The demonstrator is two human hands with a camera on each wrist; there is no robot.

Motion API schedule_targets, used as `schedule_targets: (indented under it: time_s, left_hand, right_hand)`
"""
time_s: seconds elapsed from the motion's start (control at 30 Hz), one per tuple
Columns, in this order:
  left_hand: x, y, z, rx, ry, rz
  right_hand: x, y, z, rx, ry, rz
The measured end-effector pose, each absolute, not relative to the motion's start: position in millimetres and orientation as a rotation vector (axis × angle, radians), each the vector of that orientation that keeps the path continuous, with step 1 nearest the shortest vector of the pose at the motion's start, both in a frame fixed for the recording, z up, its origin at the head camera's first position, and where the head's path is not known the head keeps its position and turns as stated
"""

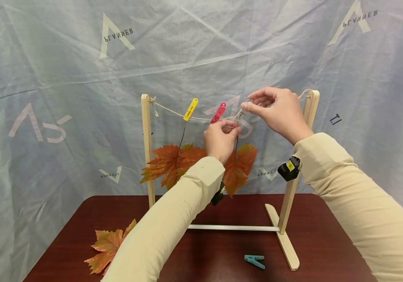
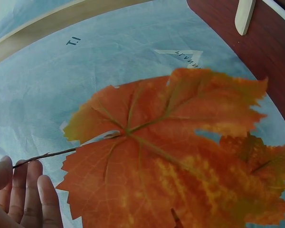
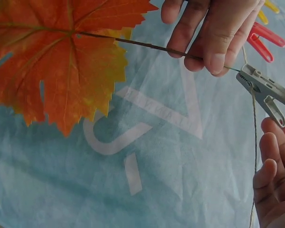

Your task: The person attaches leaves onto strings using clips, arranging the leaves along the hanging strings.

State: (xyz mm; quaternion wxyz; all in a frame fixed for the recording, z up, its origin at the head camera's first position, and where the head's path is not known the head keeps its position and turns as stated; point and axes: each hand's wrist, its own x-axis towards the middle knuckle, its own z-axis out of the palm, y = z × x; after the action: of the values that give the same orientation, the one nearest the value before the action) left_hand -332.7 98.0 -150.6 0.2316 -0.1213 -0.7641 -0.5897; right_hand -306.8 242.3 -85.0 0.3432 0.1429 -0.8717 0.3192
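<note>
My left hand pinches the thin dark stem of an orange artificial maple leaf between thumb and fingers; the leaf fills much of the left wrist view. With its thumb and fingertips, my right hand grips the handle end of a grey clothespin. The nose of this clothespin sits at the string, and the stem's tip reaches it. To the left on the same string are a pink clothespin and a yellow clothespin. Below the yellow one hangs another leaf.
The string runs between two wooden posts of a stand joined by a white bar. On the dark red table, a blue clothespin lies in front and a loose leaf at left, partly behind my sleeve. A grey printed cloth hangs behind.
</note>
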Motion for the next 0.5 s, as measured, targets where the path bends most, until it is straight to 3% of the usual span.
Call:
schedule_targets:
  time_s: [0.5]
  left_hand:
    - [-328,84,-160,-0.445,-2.186,-1.578]
  right_hand:
    - [-303,248,-93,0.387,-2.311,0.808]
